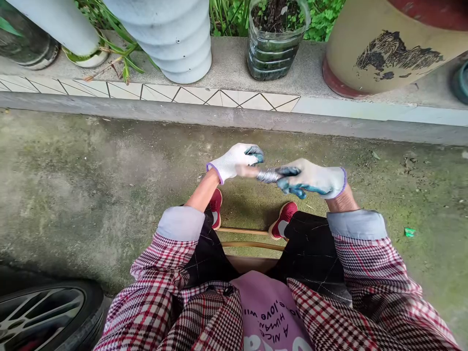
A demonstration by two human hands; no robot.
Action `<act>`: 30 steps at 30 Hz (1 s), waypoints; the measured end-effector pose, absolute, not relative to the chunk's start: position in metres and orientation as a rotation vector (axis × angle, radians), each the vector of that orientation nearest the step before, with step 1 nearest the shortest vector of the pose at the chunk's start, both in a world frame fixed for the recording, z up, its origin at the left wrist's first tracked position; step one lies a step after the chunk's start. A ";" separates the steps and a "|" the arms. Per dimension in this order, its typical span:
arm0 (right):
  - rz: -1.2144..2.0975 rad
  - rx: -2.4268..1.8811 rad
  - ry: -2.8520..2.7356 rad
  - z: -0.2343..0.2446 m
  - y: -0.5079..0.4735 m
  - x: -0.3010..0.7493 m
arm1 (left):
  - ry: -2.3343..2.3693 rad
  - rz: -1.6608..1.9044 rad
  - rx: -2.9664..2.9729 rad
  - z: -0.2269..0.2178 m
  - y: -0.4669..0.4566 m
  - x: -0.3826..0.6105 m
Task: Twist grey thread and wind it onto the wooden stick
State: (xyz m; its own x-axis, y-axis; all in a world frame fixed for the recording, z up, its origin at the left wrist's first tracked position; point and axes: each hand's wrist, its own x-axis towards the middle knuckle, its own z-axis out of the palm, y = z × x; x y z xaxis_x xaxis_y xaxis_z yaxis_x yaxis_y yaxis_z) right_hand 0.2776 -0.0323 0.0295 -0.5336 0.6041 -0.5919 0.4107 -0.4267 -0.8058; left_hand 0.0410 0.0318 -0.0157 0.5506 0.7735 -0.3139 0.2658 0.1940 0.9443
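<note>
Both of my hands wear white gloves with blue-green coated fingers and purple cuffs. My right hand (pixel 310 180) is closed around one end of a short stick wound with silvery wire (pixel 268 176). The stick points left, and its pale bare end is smeared by motion. Just beyond that end is my left hand (pixel 239 160), its fingers curled inward. Whatever lies inside those fingers is hidden, and I cannot tell whether they touch the stick. Both hands are held over the concrete floor in front of my knees.
A low ledge (pixel 230 58) runs across the far side, bearing a ribbed white pot (pixel 175 39), a cut plastic bottle planter (pixel 272 53) and a large tan pot (pixel 387 53). A car wheel (pixel 47 317) is at lower left. A green scrap (pixel 409 232) lies on the right.
</note>
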 end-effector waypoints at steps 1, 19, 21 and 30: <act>2.065 -1.495 -1.758 0.026 -0.032 0.275 | 0.981 0.432 1.417 -0.017 0.033 0.039; 1.027 -2.309 -2.320 0.010 -0.006 0.276 | 1.059 0.270 1.431 -0.009 0.024 0.044; 1.108 -2.269 -2.066 0.009 -0.007 0.277 | 1.053 0.278 1.361 -0.002 0.022 0.046; 1.591 -1.631 -1.133 0.023 -0.022 0.270 | 0.959 0.296 1.452 -0.003 0.023 0.043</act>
State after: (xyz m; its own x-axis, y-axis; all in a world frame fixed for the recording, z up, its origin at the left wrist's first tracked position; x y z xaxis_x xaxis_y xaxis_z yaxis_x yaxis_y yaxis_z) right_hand 0.2696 -0.0216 0.0227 -0.0766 0.8729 -0.4818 0.1702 -0.4646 -0.8690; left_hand 0.0429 0.0231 -0.0028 0.6144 0.6976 -0.3686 0.3688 0.1590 0.9158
